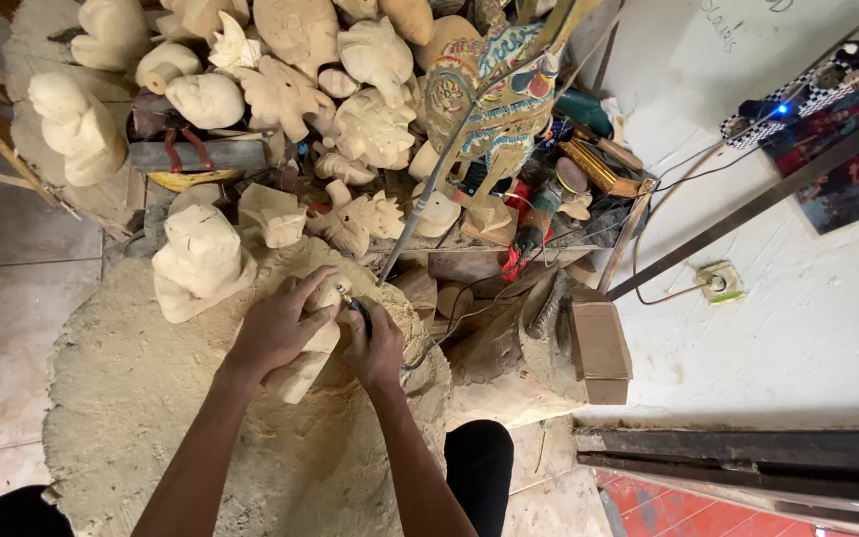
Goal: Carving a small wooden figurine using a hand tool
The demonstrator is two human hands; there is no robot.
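Wood carving (pixel 302 360), pale and unfinished, sits at the centre of the frame on a mound of sawdust (pixel 131 398) that fills the lower left. Left hand (pixel 278 326) is closed over the top of the carving, fingers wrapped around it. Just to its right, the right hand (pixel 378 348) is closed around a small carving tool (pixel 353 304), whose tip meets the carving; a thin cord runs off from it to the right. In the upper left, a larger pale block (pixel 201 257) stands just beside the hands, and above it a heap of pale carved figures (pixel 280 89) spreads across the top. Right of centre at the top stands a painted figure (pixel 494 89) in many colours. Further right, a cardboard box (pixel 601 350) lies near a white wall (pixel 797 328).
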